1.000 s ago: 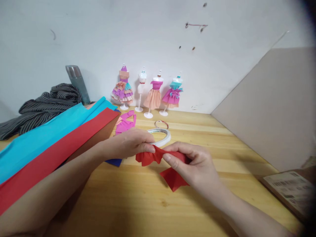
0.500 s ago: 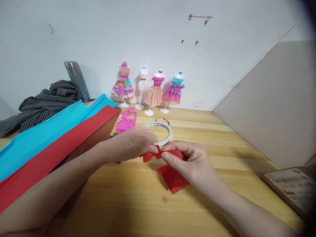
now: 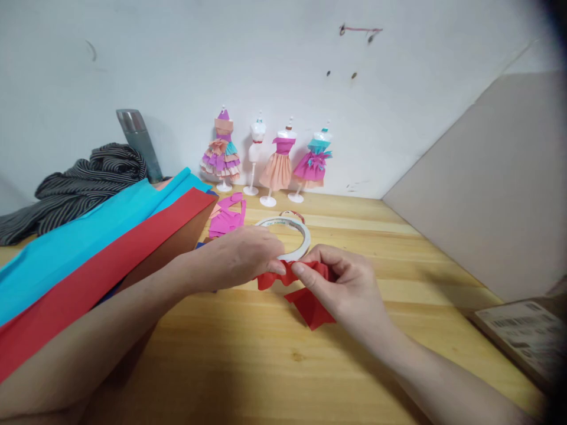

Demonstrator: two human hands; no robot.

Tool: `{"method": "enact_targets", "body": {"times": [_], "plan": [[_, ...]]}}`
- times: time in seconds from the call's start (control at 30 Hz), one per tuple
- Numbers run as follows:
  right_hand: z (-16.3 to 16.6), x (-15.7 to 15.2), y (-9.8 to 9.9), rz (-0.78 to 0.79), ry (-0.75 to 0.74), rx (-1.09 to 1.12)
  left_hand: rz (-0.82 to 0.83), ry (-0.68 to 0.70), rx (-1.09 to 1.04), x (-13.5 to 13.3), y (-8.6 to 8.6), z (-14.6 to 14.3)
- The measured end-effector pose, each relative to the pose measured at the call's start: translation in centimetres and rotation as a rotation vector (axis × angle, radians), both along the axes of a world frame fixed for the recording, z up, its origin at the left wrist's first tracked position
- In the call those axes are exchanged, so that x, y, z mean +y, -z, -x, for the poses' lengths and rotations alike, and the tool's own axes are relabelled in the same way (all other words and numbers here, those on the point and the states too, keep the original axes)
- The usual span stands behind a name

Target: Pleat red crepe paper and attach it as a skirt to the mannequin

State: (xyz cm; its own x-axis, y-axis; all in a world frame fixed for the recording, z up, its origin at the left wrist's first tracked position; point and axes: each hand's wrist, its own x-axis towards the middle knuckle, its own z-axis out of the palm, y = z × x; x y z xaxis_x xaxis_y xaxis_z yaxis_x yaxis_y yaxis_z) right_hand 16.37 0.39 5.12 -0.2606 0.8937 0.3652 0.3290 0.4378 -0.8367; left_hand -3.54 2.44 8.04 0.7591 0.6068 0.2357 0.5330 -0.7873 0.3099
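Between my two hands is a strip of red crepe paper point(image 3: 312, 307), gathered into small ruffles along its upper edge. My left hand point(image 3: 248, 254) pinches the ruffled left end, thumb towards me. My right hand point(image 3: 341, 283) grips the same strip a little to the right, its thumb pressed on the upper edge. The loose tail of the strip hangs below my right fingers, over the wooden table. Just behind my fingertips is a roll of white tape point(image 3: 303, 245), partly covered by my left hand.
Sheets of blue point(image 3: 88, 230) and red crepe paper point(image 3: 110, 262) lie at the left, with pink scraps point(image 3: 228, 215) beside them. Several small mannequins, one in a pink-and-peach dress point(image 3: 278, 168), stand along the wall. A flask point(image 3: 140, 144) and striped cloth point(image 3: 95, 177) are at back left, a cardboard box point(image 3: 518, 336) at right.
My right thumb has shifted slightly up along the strip, and more of the red edge is bunched between my hands. The hanging tail has risen a little.
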Motion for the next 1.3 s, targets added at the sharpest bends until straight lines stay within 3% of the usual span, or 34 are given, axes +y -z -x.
{"method": "enact_targets", "body": {"times": [0.17,0.33,0.67,0.97,1.3], "plan": [[0.1,-0.5,0.0,-0.01,-0.001,-0.021,-0.041,0.043,-0.022,0.3,0.8,0.0],[0.0,-0.8,-0.4,0.005,-0.06,-0.043,-0.08,-0.007,0.035,0.1,0.7,-0.1],[-0.4,-0.7,-0.8,-0.175,-0.045,-0.145,-0.072,-0.024,0.07,0.0,0.2,-0.2],[-0.2,-0.4,-0.1,-0.237,-0.043,-0.135,-0.102,0.021,0.027,0.2,1.1,0.1],[0.0,-0.5,-0.2,-0.169,-0.02,-0.144,-0.059,-0.029,0.149,-0.2,0.1,-0.4]]}}
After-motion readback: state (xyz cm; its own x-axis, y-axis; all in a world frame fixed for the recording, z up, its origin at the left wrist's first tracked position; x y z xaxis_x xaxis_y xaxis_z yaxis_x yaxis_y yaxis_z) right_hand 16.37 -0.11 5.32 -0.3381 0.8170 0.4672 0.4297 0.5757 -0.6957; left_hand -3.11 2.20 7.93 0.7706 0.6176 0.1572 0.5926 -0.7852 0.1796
